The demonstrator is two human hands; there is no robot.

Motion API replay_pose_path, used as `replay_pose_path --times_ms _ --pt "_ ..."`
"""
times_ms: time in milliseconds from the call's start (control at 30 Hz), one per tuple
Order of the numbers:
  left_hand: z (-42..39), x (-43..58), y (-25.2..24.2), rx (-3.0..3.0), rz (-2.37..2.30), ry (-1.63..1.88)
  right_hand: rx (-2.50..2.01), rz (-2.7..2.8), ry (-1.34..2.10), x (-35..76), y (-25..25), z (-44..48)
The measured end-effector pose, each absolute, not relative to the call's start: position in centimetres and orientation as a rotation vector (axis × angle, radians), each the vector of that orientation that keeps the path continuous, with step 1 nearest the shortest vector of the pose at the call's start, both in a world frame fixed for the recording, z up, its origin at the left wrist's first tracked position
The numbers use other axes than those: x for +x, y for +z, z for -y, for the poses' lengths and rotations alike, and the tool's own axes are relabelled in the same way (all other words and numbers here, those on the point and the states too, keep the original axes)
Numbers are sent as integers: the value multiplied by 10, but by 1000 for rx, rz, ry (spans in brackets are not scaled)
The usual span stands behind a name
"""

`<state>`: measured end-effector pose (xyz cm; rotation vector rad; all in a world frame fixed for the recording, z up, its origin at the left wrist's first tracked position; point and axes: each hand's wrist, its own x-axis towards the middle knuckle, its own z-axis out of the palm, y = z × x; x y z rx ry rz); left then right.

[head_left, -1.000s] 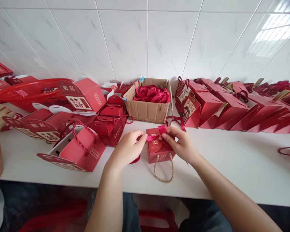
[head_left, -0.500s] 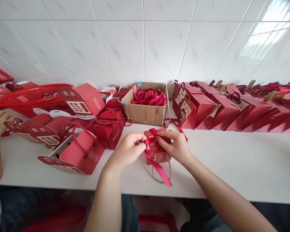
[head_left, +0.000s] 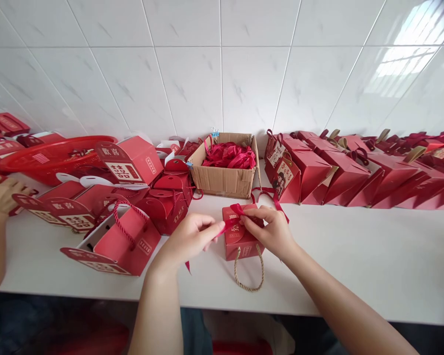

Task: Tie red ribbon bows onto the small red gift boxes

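Ribbon [head_left: 232, 223] is the fiddly bit, and a good part of it is hidden: both hands cover most of it where it crosses the top of the small red box [head_left: 240, 236]. The left hand [head_left: 187, 239] has thumb and forefinger pinched on one end of it, and a tail pokes out below that wrist. The right hand [head_left: 272, 231] has its fingertips pinched on the ribbon over the box top, covering the back corner. Knot or bow? Can't tell, fingers are in the way.

That box sits mid-counter, close to the front edge of the white counter [head_left: 355, 256], its one rope handle [head_left: 248, 271] flopped toward the edge. Bare counter runs off to the right of it; the left side is crowded.

One cardboard box [head_left: 225, 175] of red ribbons stands at the wall behind. One open red box with a cord handle [head_left: 122, 239] lies at the left. The row of finished red boxes [head_left: 355, 170] runs out of frame on the right, maybe eight or so. Another person's hand [head_left: 0, 195] is cut off at the left edge.
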<state>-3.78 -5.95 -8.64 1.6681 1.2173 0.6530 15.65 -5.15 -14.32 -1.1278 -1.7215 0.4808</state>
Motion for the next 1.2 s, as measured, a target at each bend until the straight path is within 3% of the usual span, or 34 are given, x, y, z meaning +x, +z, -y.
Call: replay_pose_path --times_ms 167,467,700,867,1200 --pt "67 -19 -78 1768 -959 740 -1067 1782 441 154 -138 52" --pt "49 10 -59 1766 -908 894 -981 1925 276 159 -135 54" --pt "32 14 -81 1704 -1075 1228 -994 1762 590 157 -134 52" --pt "38 -4 -101 1756 -1145 955 -977 1746 641 158 -136 54" --pt "34 -12 -111 1759 -1096 969 -955 1444 925 152 -140 57"
